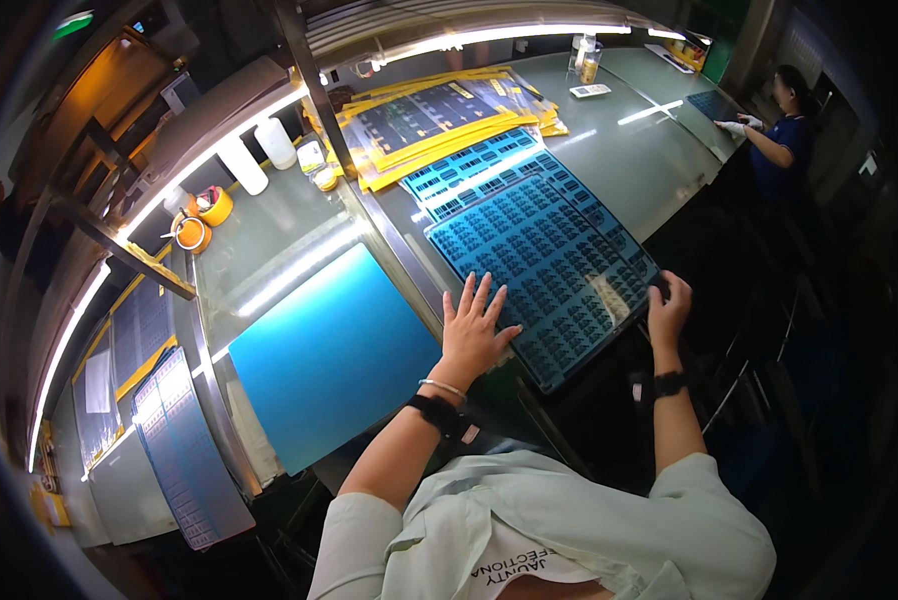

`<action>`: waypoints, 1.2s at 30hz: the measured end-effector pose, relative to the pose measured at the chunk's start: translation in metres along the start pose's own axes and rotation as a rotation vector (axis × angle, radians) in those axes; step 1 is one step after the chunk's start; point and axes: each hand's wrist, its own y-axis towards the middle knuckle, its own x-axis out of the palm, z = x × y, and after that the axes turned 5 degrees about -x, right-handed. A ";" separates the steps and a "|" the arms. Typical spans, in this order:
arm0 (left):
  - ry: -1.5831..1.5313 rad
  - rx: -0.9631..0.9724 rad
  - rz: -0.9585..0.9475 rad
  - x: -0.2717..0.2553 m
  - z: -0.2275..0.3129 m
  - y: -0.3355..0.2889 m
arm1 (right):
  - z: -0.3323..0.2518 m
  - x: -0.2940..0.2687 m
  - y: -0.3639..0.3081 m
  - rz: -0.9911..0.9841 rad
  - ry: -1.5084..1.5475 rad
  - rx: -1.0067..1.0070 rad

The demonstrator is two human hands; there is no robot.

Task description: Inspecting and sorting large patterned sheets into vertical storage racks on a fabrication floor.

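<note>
Two hands (475, 330) are positioned at opposite sides of a blue patterned panel (544, 270). My left hand is opened flat with fingers spread; its fingertips rest over the panel's left edge and grasp nothing. My right hand (671, 305) is at the right corner of the panel, fingers bent along the edge; I cannot tell whether it grips the corner or only touches it. One black band is fitted on each wrist.

The panel carries rows of small dark figures and lies at an angle on the bench (659, 185), its near end projecting past the front edge. Beneath its far end lies a blue striped sheet (469, 165). Beyond that sheet, a stack of yellow-bordered films (439, 115) is spread on the same surface.

To the left of my left hand, a plain blue sheet (334, 345) lies flat, and farther left a pale gridded sheet (187, 450) overhangs the front edge. Behind the plain blue sheet are two orange round items (202, 218) and a white bottle (275, 143).

At the far right, clear containers (584, 62) stand behind a white handheld device (590, 91). A co-worker (784, 140) in white gloves handles a dark blue panel (716, 105).
</note>
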 end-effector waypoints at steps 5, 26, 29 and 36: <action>-0.017 -0.017 -0.006 0.020 -0.003 0.008 | -0.128 -0.014 -0.059 -0.776 0.022 -0.799; -0.072 0.205 -0.063 0.001 0.019 0.003 | -0.125 0.009 0.039 -0.487 0.318 -0.400; -0.087 0.088 -0.033 0.016 0.018 0.001 | -0.186 -0.029 0.068 -0.146 0.150 -0.963; -0.095 -0.020 -0.119 0.021 0.021 0.011 | -0.258 -0.092 0.057 -0.198 0.082 -1.201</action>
